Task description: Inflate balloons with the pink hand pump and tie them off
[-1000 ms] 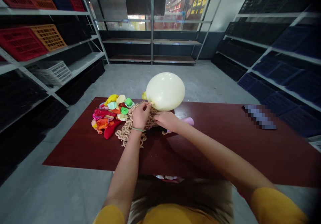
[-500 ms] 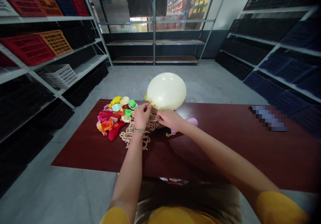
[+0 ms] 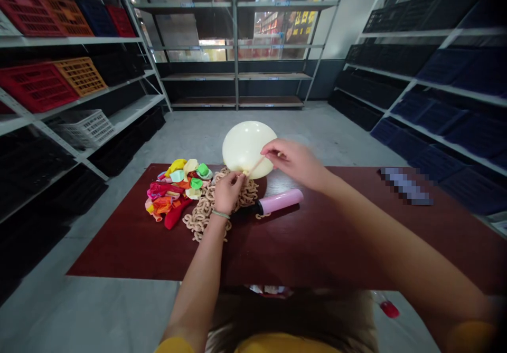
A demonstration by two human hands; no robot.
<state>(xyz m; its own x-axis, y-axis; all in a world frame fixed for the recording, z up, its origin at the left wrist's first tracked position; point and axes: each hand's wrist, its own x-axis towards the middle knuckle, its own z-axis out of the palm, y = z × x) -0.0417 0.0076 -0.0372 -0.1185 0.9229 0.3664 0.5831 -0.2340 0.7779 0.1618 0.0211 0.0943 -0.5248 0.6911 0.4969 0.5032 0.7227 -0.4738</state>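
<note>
An inflated cream balloon [image 3: 245,144] stands over the table's far side, its neck pointing toward me. My left hand [image 3: 228,192] pinches the balloon at its neck. From that neck a thin beige elastic strand [image 3: 255,167] runs taut up to my right hand [image 3: 287,160], whose thumb and fingertips pinch its end. Below my left hand lies a heap of curly beige loops [image 3: 202,216], partly covered by my wrist. A pink hand pump [image 3: 281,201] with a black end rests to the right of the heap.
Several limp coloured balloons [image 3: 170,189] are piled left of the loops on the dark red table [image 3: 130,242]. A blurred-out flat object [image 3: 407,185] lies at the right. Shelves with crates [image 3: 81,75] line both sides, and a rack [image 3: 237,76] stands behind.
My right hand has moved up and right from the balloon's neck, drawing the beige strand taut. My left hand keeps its pinch. The pink pump shows more fully; the whole view has shifted slightly.
</note>
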